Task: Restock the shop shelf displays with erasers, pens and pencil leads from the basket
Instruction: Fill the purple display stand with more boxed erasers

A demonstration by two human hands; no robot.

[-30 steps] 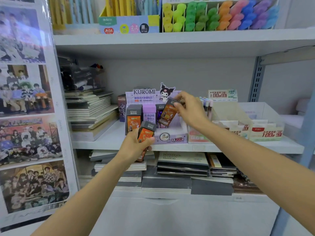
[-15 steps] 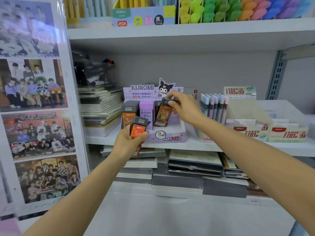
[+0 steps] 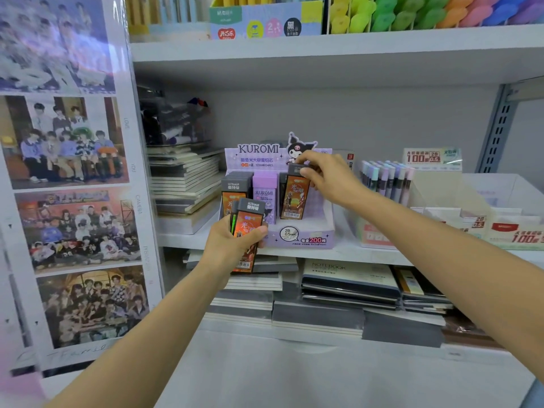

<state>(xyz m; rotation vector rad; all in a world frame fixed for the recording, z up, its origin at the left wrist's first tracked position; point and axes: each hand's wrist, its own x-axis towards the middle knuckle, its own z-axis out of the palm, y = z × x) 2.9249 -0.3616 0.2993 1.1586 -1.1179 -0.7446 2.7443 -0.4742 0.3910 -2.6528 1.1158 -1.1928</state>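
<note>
A purple Kuromi display box (image 3: 306,240) stands on the middle shelf and holds orange-and-grey and purple pencil lead cases. My right hand (image 3: 326,179) pinches the grey top of an orange lead case (image 3: 295,198), which stands nearly upright in the box's right slot. My left hand (image 3: 232,245) grips a small stack of orange lead cases (image 3: 246,228) just in front of the box's left side. A purple lead case (image 3: 264,198) stands in the middle slot.
Stacked notebooks (image 3: 185,184) lie left of the box, and more notebooks (image 3: 347,284) fill the shelf below. Pastel pens (image 3: 385,179) and white lead boxes (image 3: 512,231) stand to the right. A photo poster (image 3: 70,178) covers the left panel.
My right hand has lowered the orange lead case from a tilt into the box's right slot. My left hand keeps its stack in front of the box. My view has moved closer.
</note>
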